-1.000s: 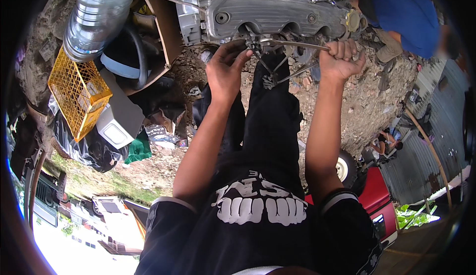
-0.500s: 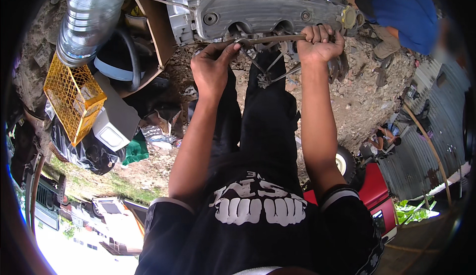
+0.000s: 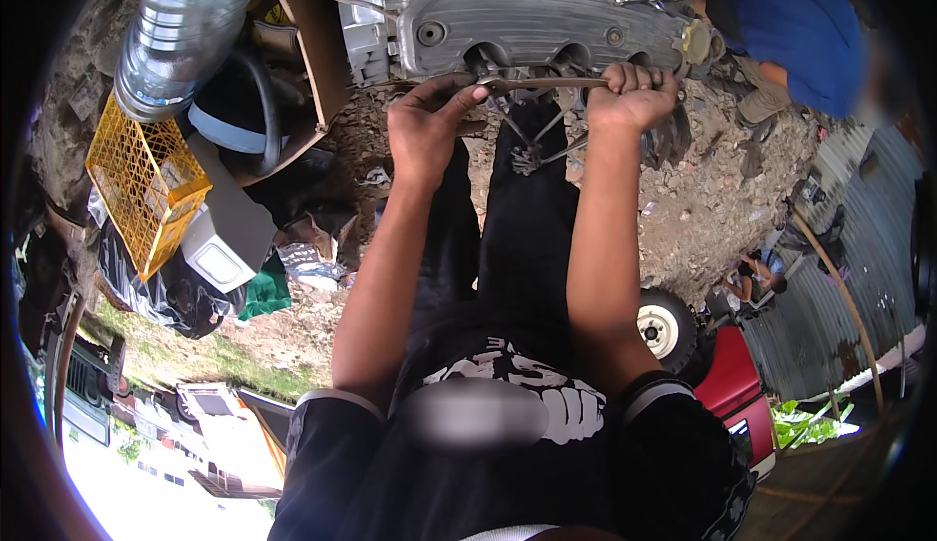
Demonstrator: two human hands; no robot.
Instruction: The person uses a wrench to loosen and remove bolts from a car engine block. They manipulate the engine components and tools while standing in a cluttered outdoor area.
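Now the right grip [image 3: 632, 100], holding the wrench [image 3: 551, 83], sits farther left.

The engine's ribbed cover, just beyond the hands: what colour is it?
Dull metallic grey; the ribbed cover shows best in the head view.

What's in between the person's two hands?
A long metal wrench. In the head view, it stretches from the left hand across to the right hand.
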